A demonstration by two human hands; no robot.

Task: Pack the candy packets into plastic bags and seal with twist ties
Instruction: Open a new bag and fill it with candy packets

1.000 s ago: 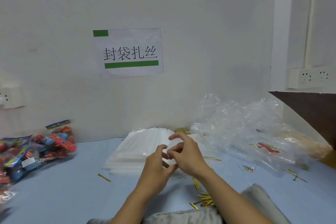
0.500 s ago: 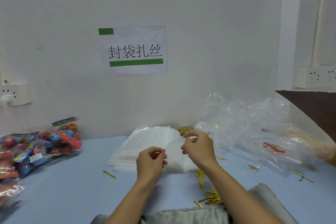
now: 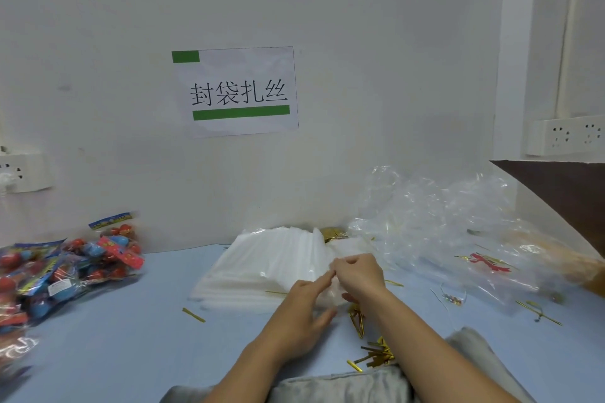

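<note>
**Hands meet at the stack of clear bags**

We take the stack of plastic bags on the blue bench as our landmark. Our right hand hovers over its near right corner, fingers curled and thumb pinched to fingertips on a thin clear bag film. Our left hand lies just beside it, fingers mostly straight, the forefinger touching that film. The candy packets are heaped well left of the stack. Gold twist ties lie scattered just in front of it, and one stray tie sits at its near left. Crumpled clear wrapping is piled right of the stack.
</note>
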